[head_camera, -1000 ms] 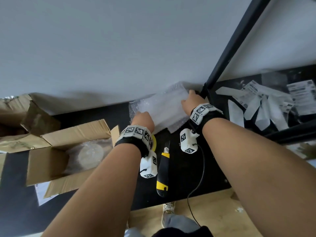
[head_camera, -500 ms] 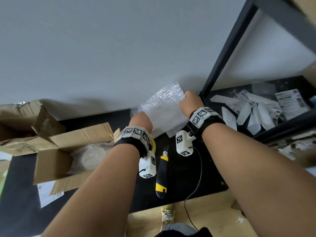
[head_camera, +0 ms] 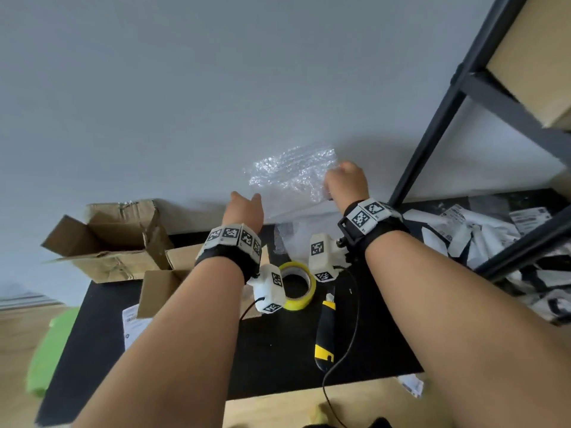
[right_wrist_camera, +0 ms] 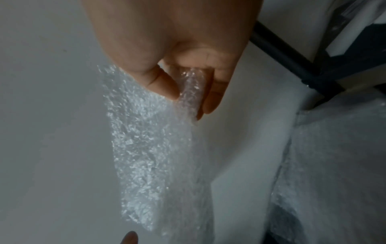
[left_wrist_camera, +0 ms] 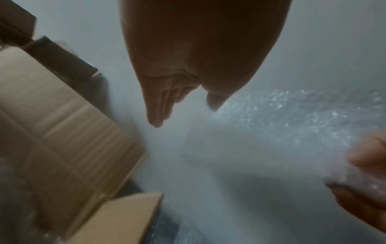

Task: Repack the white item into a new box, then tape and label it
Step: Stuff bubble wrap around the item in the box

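Observation:
My right hand (head_camera: 344, 180) pinches a clear sheet of bubble wrap (head_camera: 290, 174) by its right edge and holds it up in front of the wall. In the right wrist view, thumb and fingers of the right hand (right_wrist_camera: 190, 100) clamp a fold of the bubble wrap (right_wrist_camera: 150, 156). My left hand (head_camera: 244, 205) hovers with straight fingers at the sheet's lower left and holds nothing. The left wrist view shows that left hand (left_wrist_camera: 183, 113) beside the bubble wrap (left_wrist_camera: 292, 118). The new cardboard box (head_camera: 160, 291) is open under my left forearm. The white item is hidden.
On the black table (head_camera: 272, 366) lie a yellow tape roll (head_camera: 298, 285), a black-and-yellow utility knife (head_camera: 327, 332), more bubble wrap (head_camera: 292, 239) and a paper label (head_camera: 133, 325). An old open box (head_camera: 108, 239) stands back left. A black rack (head_camera: 432, 125) holding white packets (head_camera: 479, 233) is on the right.
My right hand has lifted one bubble wrap sheet off the stack and up against the wall. My left hand has let go of the wrap and opened.

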Tool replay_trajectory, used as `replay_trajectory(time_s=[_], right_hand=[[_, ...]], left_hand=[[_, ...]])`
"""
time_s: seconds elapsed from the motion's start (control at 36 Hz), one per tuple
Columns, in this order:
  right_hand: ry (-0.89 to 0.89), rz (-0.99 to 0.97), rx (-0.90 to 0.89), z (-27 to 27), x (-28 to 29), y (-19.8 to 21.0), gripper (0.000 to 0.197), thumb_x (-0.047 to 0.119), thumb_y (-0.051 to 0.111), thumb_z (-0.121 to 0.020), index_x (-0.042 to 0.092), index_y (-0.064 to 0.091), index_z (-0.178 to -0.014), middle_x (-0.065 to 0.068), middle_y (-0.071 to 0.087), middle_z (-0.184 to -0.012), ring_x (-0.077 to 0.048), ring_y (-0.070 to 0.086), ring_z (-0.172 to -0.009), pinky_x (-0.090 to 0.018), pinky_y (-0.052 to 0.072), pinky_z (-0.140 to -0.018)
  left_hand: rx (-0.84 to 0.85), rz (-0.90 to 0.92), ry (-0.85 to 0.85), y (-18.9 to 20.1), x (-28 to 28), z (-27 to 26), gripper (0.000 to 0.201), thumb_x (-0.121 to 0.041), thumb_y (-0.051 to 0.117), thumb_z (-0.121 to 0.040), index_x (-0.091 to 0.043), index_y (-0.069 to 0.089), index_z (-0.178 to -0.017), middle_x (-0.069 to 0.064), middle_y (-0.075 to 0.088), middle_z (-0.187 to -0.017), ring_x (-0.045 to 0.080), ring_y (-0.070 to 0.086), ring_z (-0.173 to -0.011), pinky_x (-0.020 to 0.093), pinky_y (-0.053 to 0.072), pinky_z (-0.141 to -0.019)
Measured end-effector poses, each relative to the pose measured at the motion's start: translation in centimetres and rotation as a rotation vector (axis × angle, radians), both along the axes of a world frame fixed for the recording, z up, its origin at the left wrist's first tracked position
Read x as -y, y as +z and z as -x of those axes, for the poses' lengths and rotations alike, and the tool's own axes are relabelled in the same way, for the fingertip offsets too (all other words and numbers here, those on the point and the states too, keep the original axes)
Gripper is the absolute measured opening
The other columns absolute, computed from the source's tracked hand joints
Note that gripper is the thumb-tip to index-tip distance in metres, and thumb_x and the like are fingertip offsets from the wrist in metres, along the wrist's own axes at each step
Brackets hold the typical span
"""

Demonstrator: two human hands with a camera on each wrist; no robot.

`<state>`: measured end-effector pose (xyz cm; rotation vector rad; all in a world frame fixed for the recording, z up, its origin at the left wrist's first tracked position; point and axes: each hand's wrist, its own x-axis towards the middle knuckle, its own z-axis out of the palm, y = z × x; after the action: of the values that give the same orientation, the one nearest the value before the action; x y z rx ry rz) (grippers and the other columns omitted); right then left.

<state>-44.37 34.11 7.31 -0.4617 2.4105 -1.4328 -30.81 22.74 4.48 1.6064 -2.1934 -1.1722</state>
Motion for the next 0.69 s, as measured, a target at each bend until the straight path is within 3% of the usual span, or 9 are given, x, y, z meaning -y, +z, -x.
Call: replay_trajectory(time_s=[0.11, 0.19, 0.25, 0.33, 0.36, 0.42, 0.47, 0.58, 0.69], right_hand=[[0.018, 0.048, 0.046, -2.1, 0.9, 0.9, 0.017, -0.001, 0.044, -0.079, 0.011, 0.052, -0.069, -0.002, 0.057, -0.059, -0.017, 0.055, -0.054, -0.023, 0.042, -0.053], [0.026, 0.080, 0.082, -3.8, 1.4, 1.2, 0.015, -0.002, 0.045, -0.077, 0.005, 0.056, -0.069, -0.005, 0.059, -0.056, -0.020, 0.057, -0.053, -0.024, 0.044, -0.052], [0.033, 0.092, 0.095, -4.7, 1.7, 1.1, 0.017, -0.002, 0.045, -0.074, 0.005, 0.055, -0.062, -0.006, 0.060, -0.055, -0.021, 0.057, -0.054, -0.025, 0.045, -0.055], [0.066, 0.064, 0.092, -6.2, 2.0, 0.9, 0.019, -0.001, 0.044, -0.073, 0.006, 0.054, -0.058, -0.006, 0.059, -0.057, -0.022, 0.057, -0.056, -0.027, 0.044, -0.058], [0.071, 0.054, 0.089, -6.7, 2.1, 0.7, 0.016, -0.001, 0.044, -0.072, 0.005, 0.055, -0.061, -0.007, 0.060, -0.058, -0.023, 0.059, -0.058, -0.029, 0.046, -0.059], [0.080, 0.038, 0.093, -7.6, 2.4, 0.5, 0.013, 0.001, 0.044, -0.069, 0.003, 0.056, -0.071, -0.008, 0.062, -0.060, -0.024, 0.062, -0.063, -0.035, 0.054, -0.065], [0.087, 0.022, 0.096, -8.5, 2.6, 0.2, 0.013, 0.005, 0.045, -0.069, 0.006, 0.055, -0.076, -0.009, 0.064, -0.065, -0.025, 0.064, -0.066, -0.039, 0.056, -0.072], [0.104, 0.024, 0.085, -10.2, 3.1, 0.1, 0.010, 0.017, 0.050, -0.080, 0.015, 0.045, -0.073, 0.001, 0.053, -0.064, -0.019, 0.054, -0.061, -0.035, 0.047, -0.063], [0.103, -0.004, 0.044, -11.1, 3.8, -0.1, 0.023, 0.017, 0.052, -0.083, 0.017, 0.036, -0.066, 0.002, 0.043, -0.062, -0.017, 0.040, -0.056, -0.029, 0.032, -0.055]], left_hand=[[-0.077, -0.105, 0.080, 0.0, 1.4, -2.6, 0.073, -0.052, 0.035, -0.099, 0.000, 0.022, -0.147, 0.017, 0.040, -0.146, 0.032, 0.045, -0.129, 0.036, 0.037, -0.099], [-0.155, -0.197, 0.102, -0.3, 1.9, -4.4, 0.082, -0.063, 0.038, -0.092, 0.001, 0.034, -0.142, 0.020, 0.054, -0.131, 0.033, 0.057, -0.116, 0.037, 0.045, -0.098], [-0.225, -0.235, 0.091, -0.4, 2.1, -5.5, 0.072, -0.053, 0.049, -0.093, -0.003, 0.034, -0.142, 0.016, 0.059, -0.119, 0.025, 0.062, -0.095, 0.034, 0.052, -0.088], [-0.291, -0.231, 0.113, -0.5, 2.8, -6.8, 0.064, -0.034, 0.059, -0.093, -0.004, 0.034, -0.144, 0.012, 0.047, -0.139, 0.010, 0.057, -0.075, 0.026, 0.055, -0.077], [-0.285, -0.195, 0.120, -0.4, 3.0, -7.2, 0.065, -0.033, 0.060, -0.092, -0.005, 0.035, -0.145, 0.009, 0.045, -0.142, 0.008, 0.057, -0.077, 0.023, 0.053, -0.078], [-0.251, -0.099, 0.128, 0.0, 3.3, -8.4, 0.067, -0.030, 0.063, -0.090, -0.006, 0.035, -0.146, 0.008, 0.046, -0.143, 0.016, 0.059, -0.104, 0.018, 0.042, -0.087], [-0.290, -0.065, 0.149, 0.1, 4.0, -9.5, 0.065, -0.025, 0.067, -0.087, -0.007, 0.039, -0.143, 0.009, 0.051, -0.139, 0.022, 0.055, -0.119, 0.023, 0.041, -0.091], [-0.287, -0.051, 0.119, 0.7, 4.7, -11.5, 0.039, -0.020, 0.067, -0.085, -0.008, 0.061, -0.121, 0.008, 0.066, -0.113, 0.023, 0.064, -0.100, 0.038, 0.052, -0.092], [-0.237, -0.030, 0.052, 0.6, 5.0, -13.3, 0.017, -0.010, 0.062, -0.084, -0.002, 0.064, -0.099, 0.010, 0.064, -0.089, 0.023, 0.059, -0.081, 0.035, 0.052, -0.078]])
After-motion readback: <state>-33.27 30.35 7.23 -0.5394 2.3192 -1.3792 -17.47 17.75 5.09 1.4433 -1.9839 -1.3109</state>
